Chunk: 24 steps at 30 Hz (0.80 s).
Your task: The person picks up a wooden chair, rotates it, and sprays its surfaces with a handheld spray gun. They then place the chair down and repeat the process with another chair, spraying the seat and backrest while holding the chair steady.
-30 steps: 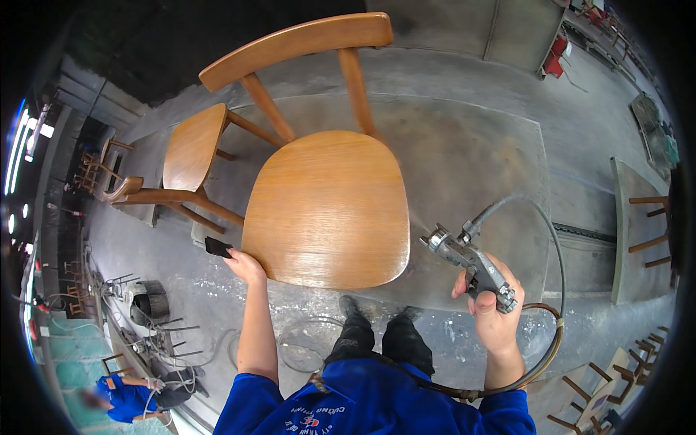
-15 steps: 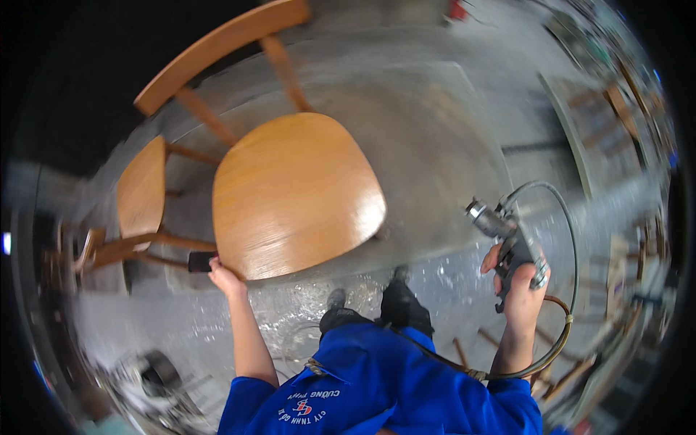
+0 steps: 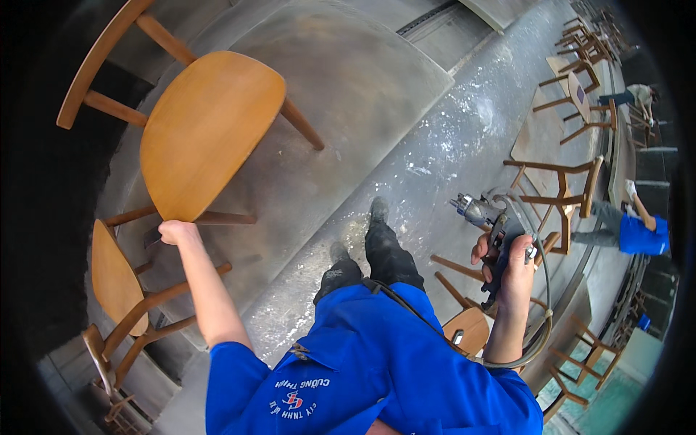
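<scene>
My right hand is wrapped round the grip of a spray gun, which points left and up. A hose loops from the gun back to my waist. My left hand is closed at the front edge of a brown wooden chair's seat. From its far side pokes a small black block, mostly hidden by the fist. Whether the fingers also touch the seat I cannot tell. A second wooden chair lies tipped just below and left of the first.
Several wooden chairs stand along the right. A co-worker in a blue shirt is at the far right, with another person farther up. The first chair is on a wide grey board; paint-spotted floor runs beside it.
My view has turned to the right, bringing the co-workers and the row of chairs into sight. The chair and my left hand now appear farther left. The spray gun stays in my right hand.
</scene>
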Available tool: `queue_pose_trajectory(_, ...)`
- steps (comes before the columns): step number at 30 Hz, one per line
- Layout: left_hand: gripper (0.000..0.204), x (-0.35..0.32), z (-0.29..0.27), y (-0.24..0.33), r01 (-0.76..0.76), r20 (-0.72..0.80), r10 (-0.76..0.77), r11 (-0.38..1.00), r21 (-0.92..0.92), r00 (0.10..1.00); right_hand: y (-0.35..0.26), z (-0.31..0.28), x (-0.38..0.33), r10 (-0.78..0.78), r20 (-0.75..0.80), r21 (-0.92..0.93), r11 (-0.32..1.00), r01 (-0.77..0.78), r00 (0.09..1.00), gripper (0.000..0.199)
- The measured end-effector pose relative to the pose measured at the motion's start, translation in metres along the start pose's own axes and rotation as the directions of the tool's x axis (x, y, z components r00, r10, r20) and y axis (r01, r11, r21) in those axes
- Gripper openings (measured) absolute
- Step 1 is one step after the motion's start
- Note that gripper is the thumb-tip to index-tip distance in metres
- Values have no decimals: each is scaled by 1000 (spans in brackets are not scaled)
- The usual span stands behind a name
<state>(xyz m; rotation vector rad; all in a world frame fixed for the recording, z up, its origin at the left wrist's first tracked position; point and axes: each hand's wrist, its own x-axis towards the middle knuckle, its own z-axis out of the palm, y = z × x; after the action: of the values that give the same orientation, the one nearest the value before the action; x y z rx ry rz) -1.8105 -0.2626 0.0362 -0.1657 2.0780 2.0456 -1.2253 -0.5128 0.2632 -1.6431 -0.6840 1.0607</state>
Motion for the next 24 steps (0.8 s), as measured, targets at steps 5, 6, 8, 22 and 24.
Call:
queue_pose_trajectory(5, 47, 79, -49, -26, 189, 217, -161, 975, -116, 963, 1, -14, 11, -52, 71, -54, 997, 56, 996, 75)
queue_pose_trajectory(6, 48, 84, -77, -47, 132, 201, -127, 991, -12, 971, 1, -17, 19, -44, 73, -74, 996, 50, 996, 75)
queue_pose_trajectory(8, 41, 70, -151, -110, 185, 312, -260, 950, 250, 914, 0, -20, 40, -1, 78, -55, 998, 6, 997, 76)
queue_pose_trajectory(22, 31, -266, -220, -264, 208, -10, -536, 311, 927, 844, -57, -47, 397, 154, 599, -124, 987, -98, 786, 82)
queue_pose_trajectory(24, 23, -317, -175, -245, 173, 18, -489, 343, 923, 872, -72, -42, 452, 146, 671, -129, 988, -79, 727, 82)
